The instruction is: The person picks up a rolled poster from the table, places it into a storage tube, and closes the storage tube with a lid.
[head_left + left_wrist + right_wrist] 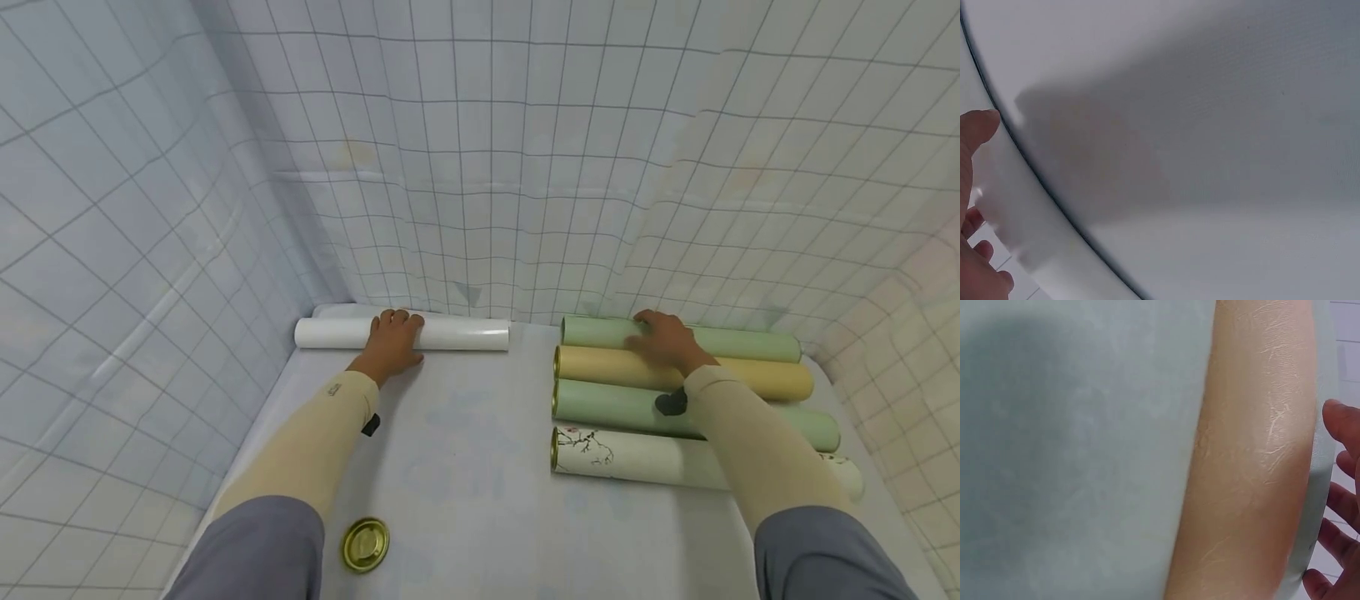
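My left hand (392,343) holds a glossy white cardboard tube (467,335) lying along the back at the left. Its fingers reach over the far side, and the thumb (984,128) lies at the near edge in the left wrist view. At the right, my right hand (666,342) is over the farthest pale green tube (750,343), fingers (1336,540) spread at its far edge. Under the palm and wrist lie a tan-yellow tube (765,377) and a second pale green tube (615,406), all side by side.
Nearest in the right row is a white tube with a dark branch print (645,458), partly under my right forearm. A round gold lid (365,544) lies at the front left. Grid-patterned sheeting (480,167) walls the back and sides of the white table (465,467).
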`<state>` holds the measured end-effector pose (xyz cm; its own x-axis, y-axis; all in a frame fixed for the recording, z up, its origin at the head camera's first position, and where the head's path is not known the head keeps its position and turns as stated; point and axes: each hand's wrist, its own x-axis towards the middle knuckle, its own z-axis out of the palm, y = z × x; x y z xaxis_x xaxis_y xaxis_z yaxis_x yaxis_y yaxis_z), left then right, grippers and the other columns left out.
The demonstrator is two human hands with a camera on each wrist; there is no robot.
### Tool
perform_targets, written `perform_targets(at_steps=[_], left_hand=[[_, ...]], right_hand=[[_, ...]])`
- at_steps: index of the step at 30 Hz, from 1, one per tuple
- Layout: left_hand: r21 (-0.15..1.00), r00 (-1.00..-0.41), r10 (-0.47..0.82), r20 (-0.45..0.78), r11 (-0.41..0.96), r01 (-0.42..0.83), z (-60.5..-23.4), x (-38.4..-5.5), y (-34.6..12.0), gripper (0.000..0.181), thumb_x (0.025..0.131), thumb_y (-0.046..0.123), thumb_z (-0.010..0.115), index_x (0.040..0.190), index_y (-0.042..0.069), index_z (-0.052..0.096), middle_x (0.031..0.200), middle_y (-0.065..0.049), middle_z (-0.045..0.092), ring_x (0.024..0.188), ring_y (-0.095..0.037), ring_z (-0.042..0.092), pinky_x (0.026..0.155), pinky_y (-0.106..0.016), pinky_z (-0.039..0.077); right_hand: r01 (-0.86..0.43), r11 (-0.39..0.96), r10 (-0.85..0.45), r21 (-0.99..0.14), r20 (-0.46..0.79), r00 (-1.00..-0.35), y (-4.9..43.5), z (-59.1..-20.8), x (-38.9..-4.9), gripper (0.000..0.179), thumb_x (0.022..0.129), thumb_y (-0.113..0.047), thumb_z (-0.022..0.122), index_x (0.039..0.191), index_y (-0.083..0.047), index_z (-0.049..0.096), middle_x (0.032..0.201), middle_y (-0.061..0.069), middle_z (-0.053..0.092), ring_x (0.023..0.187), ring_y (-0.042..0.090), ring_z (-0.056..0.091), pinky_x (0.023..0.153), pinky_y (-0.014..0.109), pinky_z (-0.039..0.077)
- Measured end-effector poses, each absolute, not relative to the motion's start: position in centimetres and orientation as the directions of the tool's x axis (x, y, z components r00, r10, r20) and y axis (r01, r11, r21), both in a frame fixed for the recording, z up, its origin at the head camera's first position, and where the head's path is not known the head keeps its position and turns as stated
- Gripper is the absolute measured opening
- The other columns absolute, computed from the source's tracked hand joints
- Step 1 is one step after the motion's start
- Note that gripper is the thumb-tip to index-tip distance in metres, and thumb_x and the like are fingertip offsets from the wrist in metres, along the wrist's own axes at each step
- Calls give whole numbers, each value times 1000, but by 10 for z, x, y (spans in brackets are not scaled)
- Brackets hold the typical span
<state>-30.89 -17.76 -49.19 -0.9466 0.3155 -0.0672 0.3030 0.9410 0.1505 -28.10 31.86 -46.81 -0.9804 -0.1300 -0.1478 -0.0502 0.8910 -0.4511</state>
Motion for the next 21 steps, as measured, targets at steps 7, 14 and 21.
perform_targets(at_steps=[7,14,21], left_hand=[[217,-947,306,-94,935,280,-490,-305,-174,54,93,29,70,132,3,44,145,-23,42,137,-46,30,113,-64,18],[178,-937,334,-104,933,313,-485,-299,-172,62,93,29,70,141,-1,43,138,-25,44,128,-46,40,109,-61,29],[120,-933,325,-155,944,308,-485,-300,-175,65,93,26,69,146,0,42,136,-26,42,121,-46,44,103,-59,37]], right_hand=[[-72,885,-156,-460,-148,-977,317,-470,-281,51,99,-31,59,136,2,48,137,31,43,125,50,41,102,67,31],[-88,923,-173,-374,-199,-965,321,-476,-285,63,97,-41,63,145,-4,45,147,29,41,132,54,34,102,72,29],[-111,918,-209,-380,-227,-951,314,-472,-286,67,97,-42,60,148,-3,41,146,29,43,133,53,35,106,72,22]])
